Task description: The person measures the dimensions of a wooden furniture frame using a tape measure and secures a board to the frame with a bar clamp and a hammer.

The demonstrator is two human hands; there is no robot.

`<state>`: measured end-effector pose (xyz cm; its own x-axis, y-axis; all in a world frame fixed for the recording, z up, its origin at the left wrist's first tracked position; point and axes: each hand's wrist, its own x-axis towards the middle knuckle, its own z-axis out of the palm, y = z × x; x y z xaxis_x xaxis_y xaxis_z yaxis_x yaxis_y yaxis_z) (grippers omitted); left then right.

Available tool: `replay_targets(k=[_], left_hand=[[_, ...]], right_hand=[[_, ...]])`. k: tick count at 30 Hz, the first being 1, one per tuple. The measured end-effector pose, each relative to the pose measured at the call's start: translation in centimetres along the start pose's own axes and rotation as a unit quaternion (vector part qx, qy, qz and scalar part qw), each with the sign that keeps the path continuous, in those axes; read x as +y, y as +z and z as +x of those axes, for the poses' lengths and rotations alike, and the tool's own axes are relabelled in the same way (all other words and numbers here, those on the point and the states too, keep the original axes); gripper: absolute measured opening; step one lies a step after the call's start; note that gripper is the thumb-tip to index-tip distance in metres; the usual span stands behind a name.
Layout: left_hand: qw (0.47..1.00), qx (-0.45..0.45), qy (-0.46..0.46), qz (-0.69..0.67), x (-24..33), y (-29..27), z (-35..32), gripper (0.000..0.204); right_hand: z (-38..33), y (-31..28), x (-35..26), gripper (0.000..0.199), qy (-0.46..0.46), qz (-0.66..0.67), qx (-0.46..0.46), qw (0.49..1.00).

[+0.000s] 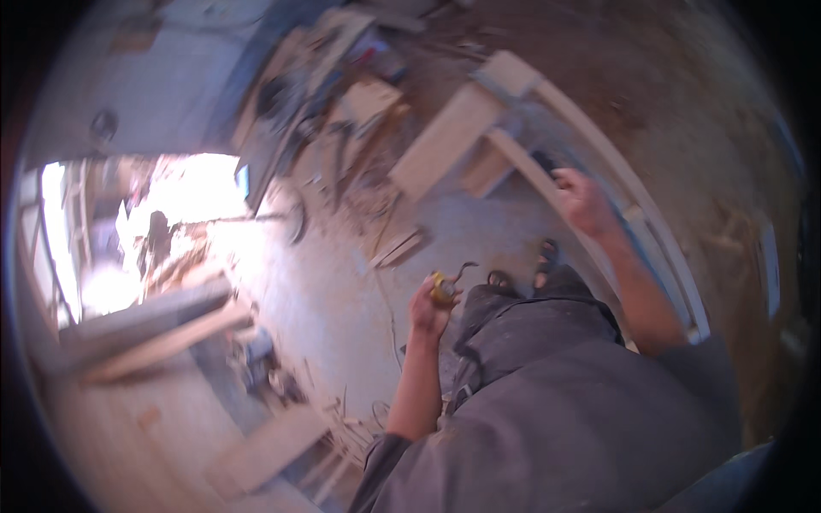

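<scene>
Two hands are busy: the left hand (428, 309) has its grip closed around a small yellow tape measure (442, 289), while the right hand (583, 202) clasps a curved wooden frame (547, 184) over the dusty floor (325, 282).

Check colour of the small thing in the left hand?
Yellow, with a dark curved piece sticking out; the small object in the left hand is blurred. Head view only.

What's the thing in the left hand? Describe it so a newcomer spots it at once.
Start at the person's grey-clothed body filling the lower middle, then follow the bare left forearm up to the left hand above the dusty floor. The fingers are closed on a small yellow object with a dark thin curved piece hooking out of it; it is the only bright yellow thing among pale wood offcuts.
</scene>
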<state>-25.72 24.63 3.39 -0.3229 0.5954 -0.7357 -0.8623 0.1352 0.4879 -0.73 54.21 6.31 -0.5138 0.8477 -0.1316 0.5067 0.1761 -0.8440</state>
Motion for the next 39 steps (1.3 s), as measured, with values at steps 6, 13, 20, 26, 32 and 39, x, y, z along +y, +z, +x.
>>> replay_targets(k=[6,13,20,26,32,39], left_hand=[[0.98,0.087,0.09,0.156,11.3,-2.7,10.9,0.021],[0.739,0.27,0.298,0.54,26.9,-7.5,27.5,0.056],[0.645,0.268,0.286,0.656,39.1,-5.0,36.4,0.053],[0.565,0.267,0.383,0.68,41.8,-7.9,38.6,0.042],[0.533,0.06,0.26,0.803,43.9,-18.6,44.7,0.033],[0.494,0.092,0.204,0.84,47.4,-20.5,44.7,0.035]], right_hand=[[1.3,2.2,3.2,0.032,-0.002,-0.092,0.011,0.996],[-1.5,9.7,0.3,0.031,0.093,-0.176,-0.102,0.975],[3.5,20.4,-11.1,0.034,0.284,-0.088,-0.087,0.951],[4.7,25.9,-13.9,0.036,0.261,-0.084,-0.126,0.953],[4.6,27.1,-15.3,0.036,0.24,-0.151,-0.092,0.954],[0.3,27.4,-13.5,0.041,0.311,-0.114,-0.048,0.942]])
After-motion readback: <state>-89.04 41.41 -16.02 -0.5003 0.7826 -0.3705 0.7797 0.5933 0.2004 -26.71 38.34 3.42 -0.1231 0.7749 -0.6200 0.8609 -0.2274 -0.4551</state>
